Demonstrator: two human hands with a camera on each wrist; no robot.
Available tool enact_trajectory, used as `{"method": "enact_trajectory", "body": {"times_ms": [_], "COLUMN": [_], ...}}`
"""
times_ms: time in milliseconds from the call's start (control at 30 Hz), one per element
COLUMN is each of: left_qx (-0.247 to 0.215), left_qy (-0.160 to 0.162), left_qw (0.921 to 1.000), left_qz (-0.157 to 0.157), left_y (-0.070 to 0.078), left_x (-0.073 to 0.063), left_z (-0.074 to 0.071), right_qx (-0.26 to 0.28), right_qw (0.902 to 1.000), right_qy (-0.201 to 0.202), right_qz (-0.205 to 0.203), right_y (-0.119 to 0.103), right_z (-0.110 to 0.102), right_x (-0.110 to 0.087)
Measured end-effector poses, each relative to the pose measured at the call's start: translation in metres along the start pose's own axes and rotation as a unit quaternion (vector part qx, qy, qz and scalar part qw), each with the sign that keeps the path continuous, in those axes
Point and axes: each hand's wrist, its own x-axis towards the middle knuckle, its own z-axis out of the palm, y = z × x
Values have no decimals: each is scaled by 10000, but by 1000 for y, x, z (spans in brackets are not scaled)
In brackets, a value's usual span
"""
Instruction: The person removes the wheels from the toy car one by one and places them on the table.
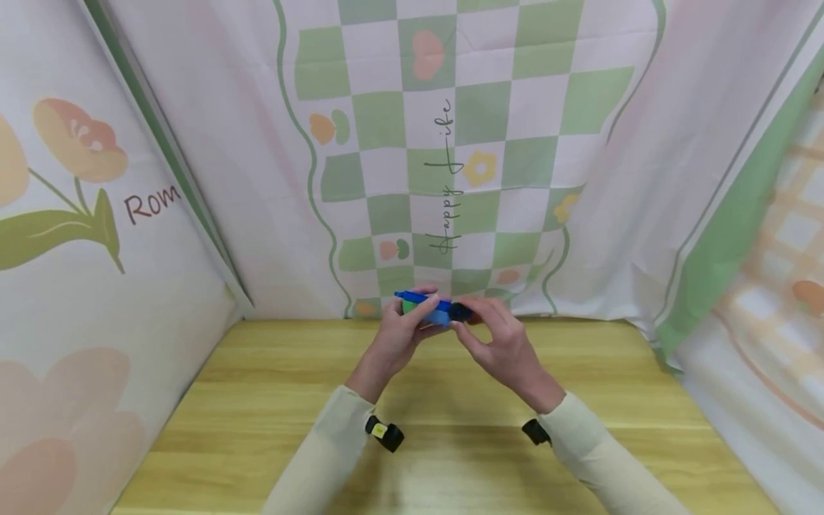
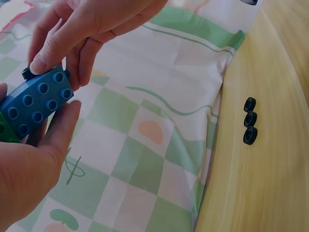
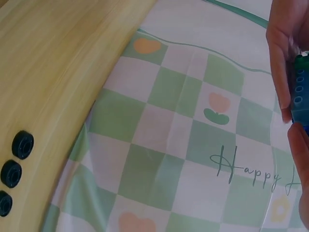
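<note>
In the head view my left hand (image 1: 395, 336) grips a toy-brick build, with a blue studded brick (image 2: 41, 102), a green brick (image 2: 7, 129) and a darker blue long piece (image 1: 415, 296). My right hand (image 1: 505, 343) pinches a black wheel (image 1: 459, 312) at the right end of this build. Whether the wheel is fixed on cannot be told. From the left wrist view, the right fingertips cover much of a small black part (image 2: 29, 73) beside the blue brick. At the right wrist view's edge the build is partly cut off.
Three black wheels (image 2: 250, 119) stand in a row on the wooden table (image 1: 270, 400); the head view does not show them. Behind the hands hangs a checkered curtain (image 1: 373, 121), meeting the table's far edge. Printed cloth walls (image 1: 58, 300) flank both sides.
</note>
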Motion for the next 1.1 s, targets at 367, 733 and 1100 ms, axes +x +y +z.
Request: {"method": "enact_trajectory", "body": {"times_ms": [367,733,1100], "left_qx": [392,752,884], "left_qy": [144,313,386], "left_qw": [9985,9961,9947], "left_qz": [358,348,347], "left_y": [-1,-2,-1], "left_x": [0,-1,0], "left_z": [-3,-3,-5], "right_qx": [-456,-15,-495], "right_qw": [9958,9883,9860], "right_qy": [-590,-1132,-1114], "right_qz": [526,1025,1137], "right_y": [-6,-21,-27], "right_z": [-9,-9,-7], "right_x": [4,18,21]}}
